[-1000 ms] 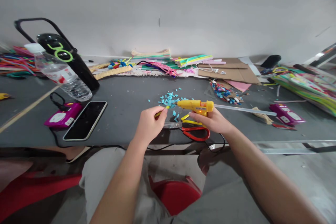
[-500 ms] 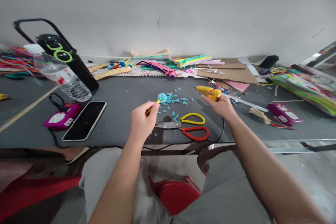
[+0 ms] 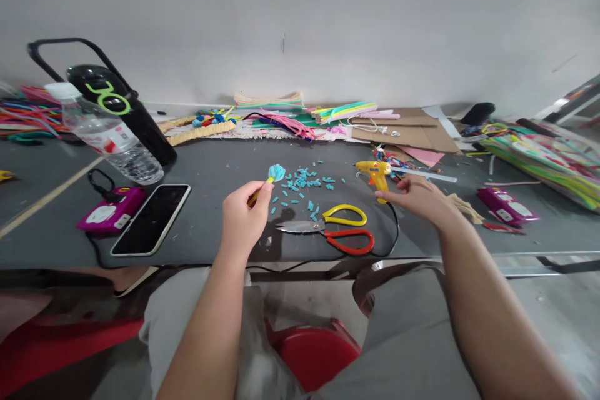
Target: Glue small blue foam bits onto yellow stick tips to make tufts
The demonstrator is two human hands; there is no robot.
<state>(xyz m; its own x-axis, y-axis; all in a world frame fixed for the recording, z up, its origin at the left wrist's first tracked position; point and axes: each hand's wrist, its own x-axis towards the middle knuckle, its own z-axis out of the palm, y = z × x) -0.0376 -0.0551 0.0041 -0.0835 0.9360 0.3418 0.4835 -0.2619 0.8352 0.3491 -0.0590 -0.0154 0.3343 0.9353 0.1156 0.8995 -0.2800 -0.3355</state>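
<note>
Pinched in my left hand (image 3: 247, 215) is a yellow stem topped by a light-blue fuzzy tuft (image 3: 276, 172), like a small pipe-cleaner flower. The hand hides most of the stem. A yellow glue gun (image 3: 374, 169) with a clear glue stick (image 3: 429, 175) in its back lies on the table. Beside its handle is my right hand (image 3: 415, 199), thumb stretched to the handle's end and fingers apart from it. Between the hands are scattered short blue pieces (image 3: 304, 180) and scissors (image 3: 323, 227) with one yellow and one red handle loop.
On the left stand a water bottle (image 3: 107, 134), a black flask (image 3: 150, 131), a phone (image 3: 152, 220) and a purple power strip (image 3: 112, 209). Pipe cleaners (image 3: 344, 112) and cardboard (image 3: 403, 131) lie along the wall. Another purple strip (image 3: 509, 205) sits at right. A black cord runs along the front edge.
The glue gun has gone from my right hand's grip to the table, and that hand has drawn back to the right. My left hand with the blue tuft has shifted slightly left.
</note>
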